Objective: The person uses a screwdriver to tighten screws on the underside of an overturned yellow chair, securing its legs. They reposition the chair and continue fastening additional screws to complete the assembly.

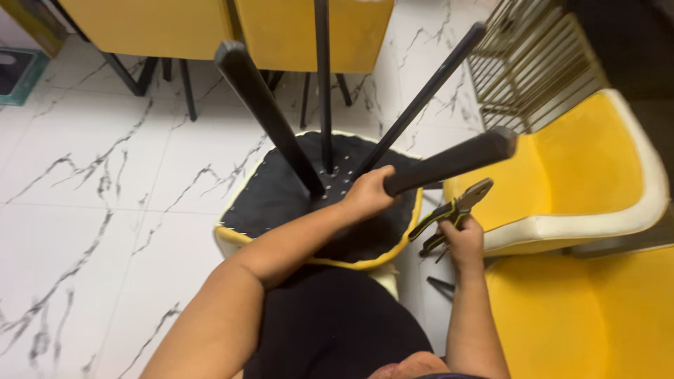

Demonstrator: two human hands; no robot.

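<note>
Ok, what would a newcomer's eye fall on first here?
The upturned chair at centre, black underside showing and four black legs sticking up at the camera. The left hand grips the nearest leg, and the right hand beside it holds pliers. Yellow chairs crowd the right side.
</note>
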